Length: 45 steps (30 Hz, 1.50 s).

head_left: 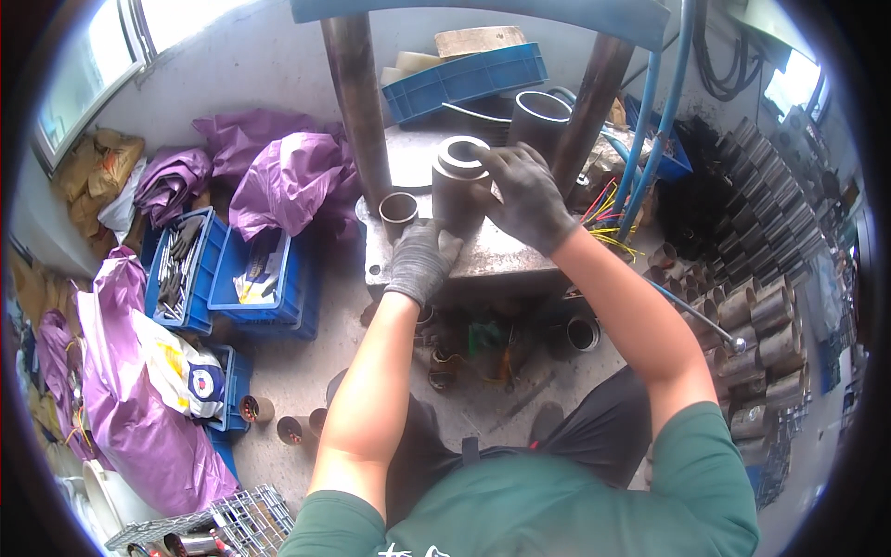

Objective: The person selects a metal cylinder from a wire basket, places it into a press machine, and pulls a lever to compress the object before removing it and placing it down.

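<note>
On the metal bed of a press-like frame stands a thick dark cylinder with a pale ring on top. My right hand, in a dark grey glove, has its fingers bent around the right side of the ring and the cylinder's upper part. Left of it is a short metal tube, its open end facing up. My left hand, gloved in grey, is closed at the tube's lower right side. Part of that grip is hidden behind the glove.
Steel columns flank the bed. Behind stand a wide dark cylinder and a tilted blue crate. Blue bins and purple sacks lie left. Stacked metal tubes and a ball-ended lever are right.
</note>
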Motion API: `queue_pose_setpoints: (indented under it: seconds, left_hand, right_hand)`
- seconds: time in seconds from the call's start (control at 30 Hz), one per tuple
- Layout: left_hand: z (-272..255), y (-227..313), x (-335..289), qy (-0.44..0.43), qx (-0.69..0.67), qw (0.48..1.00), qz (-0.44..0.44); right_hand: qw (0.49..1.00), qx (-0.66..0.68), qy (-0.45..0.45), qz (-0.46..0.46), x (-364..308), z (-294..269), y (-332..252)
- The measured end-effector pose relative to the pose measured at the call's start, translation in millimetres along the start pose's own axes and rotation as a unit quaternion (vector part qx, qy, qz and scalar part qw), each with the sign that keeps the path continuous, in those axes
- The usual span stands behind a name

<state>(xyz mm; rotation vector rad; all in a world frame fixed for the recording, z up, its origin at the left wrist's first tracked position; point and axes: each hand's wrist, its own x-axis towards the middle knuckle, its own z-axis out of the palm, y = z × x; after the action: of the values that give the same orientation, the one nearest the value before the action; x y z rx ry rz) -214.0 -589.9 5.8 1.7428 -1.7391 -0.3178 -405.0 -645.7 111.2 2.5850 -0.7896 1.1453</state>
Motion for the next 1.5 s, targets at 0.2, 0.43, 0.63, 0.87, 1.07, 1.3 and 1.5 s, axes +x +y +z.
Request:
queue_pose_setpoints:
  seconds: [0.2,0.43,0.63,0.87,1.07,1.3,1.5]
  left_hand:
    - [7.9,-19.9,16.1,0.043,-0.085,0.995,-0.018]
    - [19.6,-52.7,26.4,0.063,-0.249,0.964,-0.063]
    - [21.8,-32.6,18.0,0.06,-0.234,0.968,-0.067]
    - [41.6,-13.9,22.4,0.04,-0.28,0.956,-0.082]
    - [50.8,-14.9,21.7,0.076,-0.218,0.972,-0.049]
    - [39.6,-5.6,28.1,0.046,-0.06,0.996,-0.043]
    - [6.1,0.6,16.4,-0.029,0.01,0.998,-0.055]
  right_hand:
    - [0.958,-0.038,-0.257,0.12,64.1,63.7,13.8]
    - [0.977,-0.003,-0.171,0.124,29.4,60.5,-7.1]
    - [0.966,0.049,-0.14,0.213,-32.9,38.7,4.4]
    - [0.9,0.267,-0.006,0.345,-149.6,35.7,63.2]
    - [0.805,0.427,0.022,0.411,-167.2,15.6,65.0]
    - [0.812,0.374,0.097,0.438,-166.4,31.0,43.4]
    - [0.784,0.318,0.171,0.504,-157.4,51.1,49.2]
